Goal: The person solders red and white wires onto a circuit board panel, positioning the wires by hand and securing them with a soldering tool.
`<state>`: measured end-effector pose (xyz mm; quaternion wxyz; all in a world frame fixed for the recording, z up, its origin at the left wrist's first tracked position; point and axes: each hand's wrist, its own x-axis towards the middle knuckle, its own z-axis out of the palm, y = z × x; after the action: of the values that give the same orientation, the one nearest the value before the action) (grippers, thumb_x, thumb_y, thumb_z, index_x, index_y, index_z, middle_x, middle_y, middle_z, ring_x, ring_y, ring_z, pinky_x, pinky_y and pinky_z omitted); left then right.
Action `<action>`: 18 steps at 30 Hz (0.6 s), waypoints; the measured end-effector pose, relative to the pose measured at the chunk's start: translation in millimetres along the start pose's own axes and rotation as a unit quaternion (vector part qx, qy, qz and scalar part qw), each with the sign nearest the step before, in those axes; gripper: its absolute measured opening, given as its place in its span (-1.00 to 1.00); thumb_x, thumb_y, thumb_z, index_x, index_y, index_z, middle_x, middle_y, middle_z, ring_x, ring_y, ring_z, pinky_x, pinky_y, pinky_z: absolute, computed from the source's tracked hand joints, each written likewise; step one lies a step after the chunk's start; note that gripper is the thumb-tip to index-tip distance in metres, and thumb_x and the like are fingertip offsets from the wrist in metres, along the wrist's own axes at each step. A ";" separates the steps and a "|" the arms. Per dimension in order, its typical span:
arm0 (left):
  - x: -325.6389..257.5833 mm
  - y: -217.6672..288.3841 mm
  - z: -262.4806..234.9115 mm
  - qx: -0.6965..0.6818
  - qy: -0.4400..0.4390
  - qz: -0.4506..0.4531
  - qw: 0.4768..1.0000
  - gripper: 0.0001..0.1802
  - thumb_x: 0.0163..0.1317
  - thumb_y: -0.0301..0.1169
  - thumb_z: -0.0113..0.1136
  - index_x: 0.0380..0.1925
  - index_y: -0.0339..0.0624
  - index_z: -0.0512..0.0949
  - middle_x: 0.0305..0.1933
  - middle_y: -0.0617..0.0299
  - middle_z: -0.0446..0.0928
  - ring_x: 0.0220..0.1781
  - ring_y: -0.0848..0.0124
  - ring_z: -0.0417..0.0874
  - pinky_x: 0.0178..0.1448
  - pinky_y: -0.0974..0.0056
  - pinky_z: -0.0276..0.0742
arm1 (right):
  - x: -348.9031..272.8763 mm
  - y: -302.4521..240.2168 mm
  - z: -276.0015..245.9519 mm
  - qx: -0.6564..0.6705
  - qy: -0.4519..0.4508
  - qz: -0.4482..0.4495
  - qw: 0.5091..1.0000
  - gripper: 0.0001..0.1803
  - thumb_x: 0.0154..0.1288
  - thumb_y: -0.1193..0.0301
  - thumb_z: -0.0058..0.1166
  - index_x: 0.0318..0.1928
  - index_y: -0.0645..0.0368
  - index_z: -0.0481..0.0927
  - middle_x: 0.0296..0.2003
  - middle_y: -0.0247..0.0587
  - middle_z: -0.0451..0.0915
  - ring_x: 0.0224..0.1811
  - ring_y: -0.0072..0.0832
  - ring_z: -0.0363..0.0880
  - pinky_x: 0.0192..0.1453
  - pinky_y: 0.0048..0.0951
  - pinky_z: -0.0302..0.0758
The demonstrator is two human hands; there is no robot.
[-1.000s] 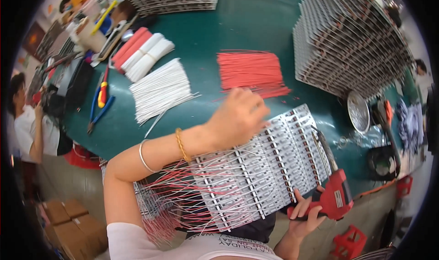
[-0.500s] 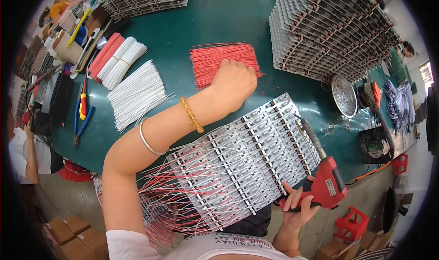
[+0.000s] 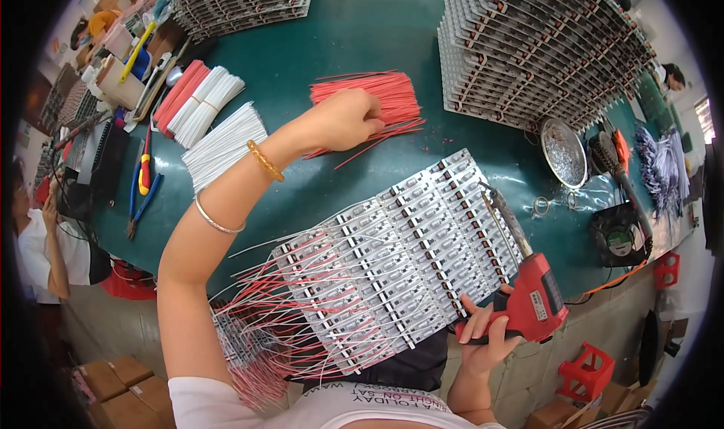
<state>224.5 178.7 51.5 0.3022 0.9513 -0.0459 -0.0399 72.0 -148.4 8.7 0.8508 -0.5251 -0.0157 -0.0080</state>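
Note:
My left hand (image 3: 345,120) is closed at the front edge of a bundle of red wires (image 3: 396,97), its fingers pinched on wires there; the fingertips are partly hidden. A few red wires lie loose along that edge. In my right hand (image 3: 486,337) is a red soldering gun (image 3: 534,297), gripped by its handle. Its long metal tip points over the right side of a panel of grey circuit boards (image 3: 407,240). White and red wires (image 3: 317,278) are attached on the panel's left part and hang off toward my lap.
White wires (image 3: 226,146) and tied bundles (image 3: 200,108) lie at left, beside blue-handled pliers (image 3: 143,195). Tall stacks of boards (image 3: 528,52) stand at the back. At right are a metal bowl (image 3: 563,154), a hairbrush-like tool (image 3: 603,157) and a small black fan (image 3: 620,233).
My left hand has moved left and slightly back across the red wires, and some wires now lie displaced toward me. The soldering gun has shifted slightly left.

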 end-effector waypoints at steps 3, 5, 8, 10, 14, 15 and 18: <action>-3.6 7.4 -4.9 0.003 -0.030 -0.046 0.998 -0.75 0.20 -0.37 0.11 -0.38 -0.42 0.55 -0.43 -0.11 0.56 -0.30 0.06 0.60 -0.18 0.13 0.46 | -0.6 0.2 -1.8 0.007 -0.003 0.003 1.000 -0.46 0.31 0.39 -0.03 0.19 0.43 0.15 -0.74 -0.32 0.30 -0.78 -0.54 0.27 0.00 0.02 0.52; -10.0 14.6 -7.6 -0.090 -0.007 -0.079 0.993 -0.77 0.24 -0.38 0.06 -0.38 -0.38 0.56 -0.42 -0.08 0.58 -0.27 0.07 0.61 -0.13 0.13 0.47 | 0.2 1.1 -3.7 -0.041 -0.048 -0.023 0.998 -0.51 0.42 0.32 -0.17 0.19 0.43 0.14 -0.71 -0.35 0.23 -0.81 -0.58 0.26 0.06 -0.08 0.54; -11.2 10.9 -9.8 -0.020 0.050 -0.013 0.998 -0.74 0.26 -0.37 0.01 -0.39 -0.38 0.57 -0.39 -0.09 0.60 -0.27 0.05 0.63 -0.12 0.11 0.49 | -1.1 2.8 -4.3 -0.035 -0.049 -0.018 0.998 -0.51 0.42 0.33 -0.17 0.18 0.44 0.14 -0.71 -0.35 0.22 -0.81 -0.58 0.26 0.06 -0.07 0.54; -9.9 17.0 -19.3 0.061 0.011 -0.011 0.998 -0.73 0.27 -0.36 0.01 -0.43 -0.36 0.55 -0.44 -0.09 0.57 -0.35 0.03 0.59 -0.19 0.10 0.47 | -0.9 4.4 -4.3 -0.036 -0.050 -0.024 0.998 -0.52 0.42 0.34 -0.17 0.18 0.44 0.14 -0.72 -0.35 0.22 -0.81 -0.58 0.25 0.06 -0.06 0.54; -16.2 76.2 -59.9 0.274 -0.090 -0.023 0.957 -0.76 0.18 -0.37 0.08 -0.53 -0.33 0.55 -0.50 -0.13 0.54 -0.40 -0.07 0.57 -0.28 0.05 0.49 | -0.7 5.6 -4.6 -0.040 -0.052 -0.043 0.997 -0.52 0.42 0.33 -0.17 0.17 0.44 0.14 -0.72 -0.35 0.22 -0.81 -0.59 0.25 0.05 -0.05 0.54; -16.5 88.1 -65.9 0.350 -0.125 -0.018 0.928 -0.77 0.13 -0.37 0.12 -0.56 -0.34 0.55 -0.52 -0.13 0.54 -0.41 -0.05 0.58 -0.30 0.06 0.50 | 0.2 5.7 -4.3 -0.040 -0.055 -0.038 0.997 -0.52 0.42 0.33 -0.17 0.17 0.44 0.14 -0.72 -0.35 0.22 -0.81 -0.59 0.25 0.05 -0.05 0.54; -9.1 111.9 -64.3 0.442 -0.134 -0.007 0.887 -0.81 0.04 -0.40 0.16 -0.59 -0.34 0.57 -0.50 -0.11 0.57 -0.41 0.02 0.62 -0.33 0.09 0.54 | 0.5 5.4 -3.1 -0.046 -0.050 -0.046 0.997 -0.52 0.41 0.32 -0.16 0.17 0.43 0.14 -0.72 -0.36 0.22 -0.81 -0.59 0.25 0.04 -0.07 0.55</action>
<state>215.1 125.5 169.0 -0.1589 0.9724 -0.0917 -0.1444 72.7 -148.8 2.5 0.8229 -0.5618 -0.0820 -0.0212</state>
